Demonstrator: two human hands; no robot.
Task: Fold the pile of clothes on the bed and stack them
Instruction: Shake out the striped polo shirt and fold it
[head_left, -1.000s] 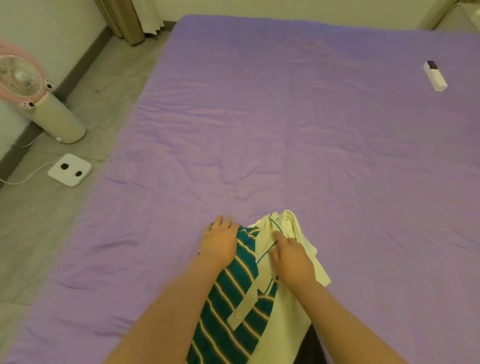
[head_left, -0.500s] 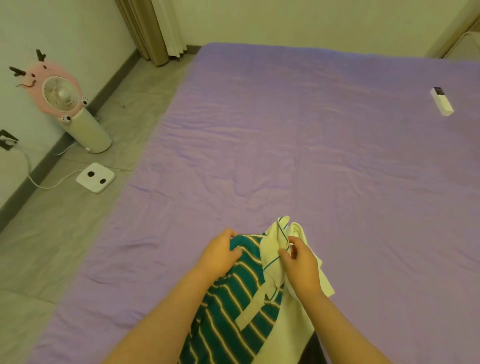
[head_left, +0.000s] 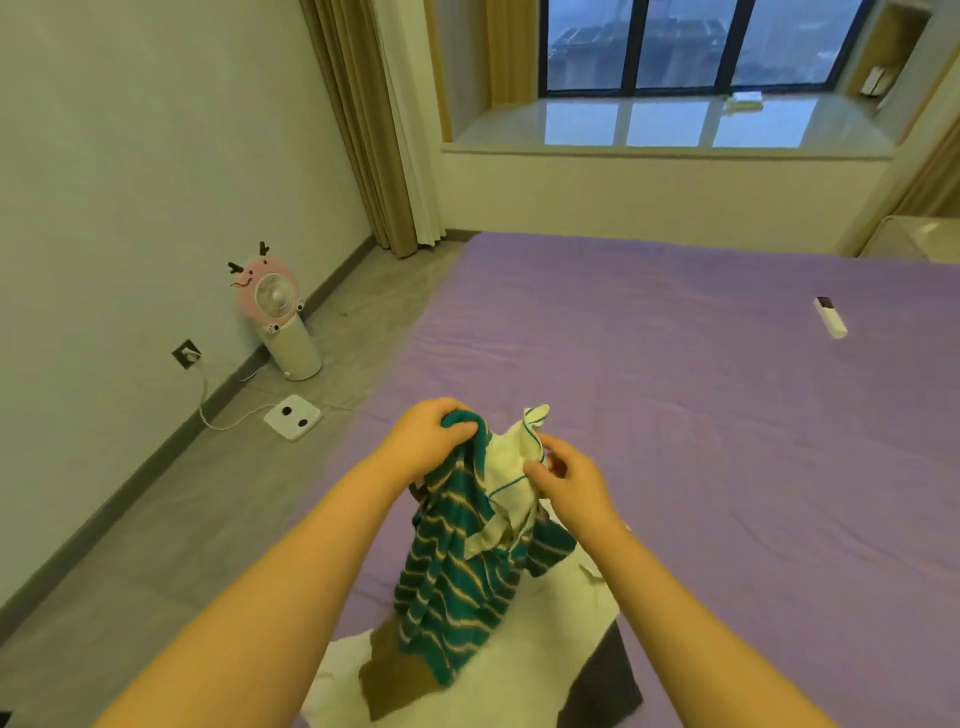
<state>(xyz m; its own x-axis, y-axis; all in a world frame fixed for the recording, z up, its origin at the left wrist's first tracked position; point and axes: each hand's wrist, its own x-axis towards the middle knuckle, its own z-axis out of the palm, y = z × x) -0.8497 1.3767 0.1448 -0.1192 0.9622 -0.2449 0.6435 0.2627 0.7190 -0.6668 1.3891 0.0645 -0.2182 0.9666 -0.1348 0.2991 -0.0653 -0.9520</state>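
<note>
A home bedroom: a wide bed (head_left: 675, 415) under a purple sheet, curtains (head_left: 384, 130) beside a bay window (head_left: 691, 47), a pink deer-faced fan (head_left: 275, 306) on the floor

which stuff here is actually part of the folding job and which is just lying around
Part of the job:
striped shirt, gripped by the left hand and the right hand
pile of clothes beneath it
bed

Lying about:
remote on the bed
fan on the floor
scale on the floor

One head-worn camera (wide-angle) looks forward and down over the bed (head_left: 675, 415), close above it, window (head_left: 696, 47) at 12 o'clock.
</note>
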